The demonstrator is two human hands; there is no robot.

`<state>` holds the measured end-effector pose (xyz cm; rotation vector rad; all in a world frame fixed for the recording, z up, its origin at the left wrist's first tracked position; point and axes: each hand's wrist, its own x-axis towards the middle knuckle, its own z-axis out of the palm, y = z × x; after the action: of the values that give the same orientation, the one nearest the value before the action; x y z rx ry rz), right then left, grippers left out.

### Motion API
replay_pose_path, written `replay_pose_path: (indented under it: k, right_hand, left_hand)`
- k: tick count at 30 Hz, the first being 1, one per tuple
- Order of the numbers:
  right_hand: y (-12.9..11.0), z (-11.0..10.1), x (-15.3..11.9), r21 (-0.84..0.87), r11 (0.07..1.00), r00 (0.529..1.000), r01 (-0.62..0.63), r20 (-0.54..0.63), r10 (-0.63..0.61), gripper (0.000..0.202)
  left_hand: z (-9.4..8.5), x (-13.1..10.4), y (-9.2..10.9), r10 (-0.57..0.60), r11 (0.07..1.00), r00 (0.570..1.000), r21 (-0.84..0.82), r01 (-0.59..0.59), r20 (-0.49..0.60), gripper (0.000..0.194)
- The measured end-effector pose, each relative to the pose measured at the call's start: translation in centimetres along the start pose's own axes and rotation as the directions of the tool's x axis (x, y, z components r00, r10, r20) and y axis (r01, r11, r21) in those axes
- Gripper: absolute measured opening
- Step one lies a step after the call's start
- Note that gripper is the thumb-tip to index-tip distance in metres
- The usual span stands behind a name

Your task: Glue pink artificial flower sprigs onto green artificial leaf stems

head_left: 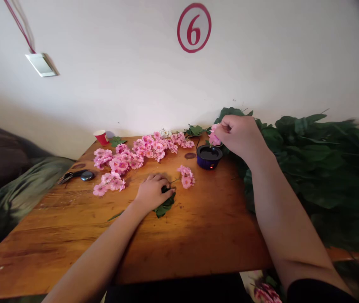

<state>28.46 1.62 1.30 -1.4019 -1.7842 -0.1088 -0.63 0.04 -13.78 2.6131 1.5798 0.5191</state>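
My right hand (241,132) pinches a pink artificial flower (213,136) over a small dark-blue pot (207,163). The pot holds dark contents and shows a lit red light on its front. Lower on the table, my left hand (151,191) is closed around the leafy part of an artificial flower stem. Its green leaves (165,207) show below the fingers, and a pink flower cluster (186,176) sits at its upper right end. The palm hides part of the stem. More pink flower clusters (124,162) lie beyond my left hand.
A large heap of green artificial leaves (312,168) covers the right side of the wooden table (198,248). At the far left stand a red paper cup (101,137) and a dark round object with a handle (87,175). A white wall rises behind.
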Motion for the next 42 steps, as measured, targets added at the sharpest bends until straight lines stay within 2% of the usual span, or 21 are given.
replay_pose_path:
  k: [4, 8, 16, 23, 30, 36, 42]
  right_hand:
    - [0.0, 0.1, 0.0, -0.004, 1.0, 1.0, -0.008, -0.018, 0.007, 0.032]
    - [-0.1, 0.2, 0.0, -0.005, 1.0, 1.0, -0.006, 0.0, 0.006, 0.033]
    - [-0.1, 0.4, -0.1, -0.011, 1.0, 1.0, 0.016, 0.001, -0.016, 0.033]
    - [-0.2, 0.4, -0.1, -0.004, 1.0, 1.0, 0.022, 0.003, -0.022, 0.033]
    - [0.0, 0.4, 0.1, -0.031, 0.999, 1.0, -0.008, 0.016, 0.009, 0.033]
    - [1.8, 1.7, 0.8, -0.167, 0.986, 0.997, 0.017, 0.072, -0.005, 0.03]
    - [3.1, 2.7, 1.3, -0.141, 0.99, 0.986, 0.008, 0.168, 0.016, 0.027]
  left_hand:
    - [1.1, -0.1, -0.1, -0.034, 0.999, 0.998, -0.001, 0.034, -0.053, 0.026]
    - [1.4, -0.2, -0.2, -0.03, 0.999, 0.997, -0.041, 0.027, -0.074, 0.036]
    - [1.5, -0.2, -0.1, -0.075, 0.996, 0.99, -0.054, 0.069, -0.121, 0.031]
    - [1.8, 0.2, -0.5, -0.068, 0.995, 0.986, -0.079, 0.056, -0.151, 0.027]
    - [1.8, 0.2, -0.5, -0.133, 0.988, 0.984, 0.066, 0.141, -0.116, 0.03]
    - [1.3, -0.1, 0.3, -0.131, 0.952, 0.981, 0.258, 0.164, -0.141, 0.034]
    - [1.2, -0.1, 0.3, -0.128, 0.952, 0.983, 0.263, 0.159, -0.132, 0.034]
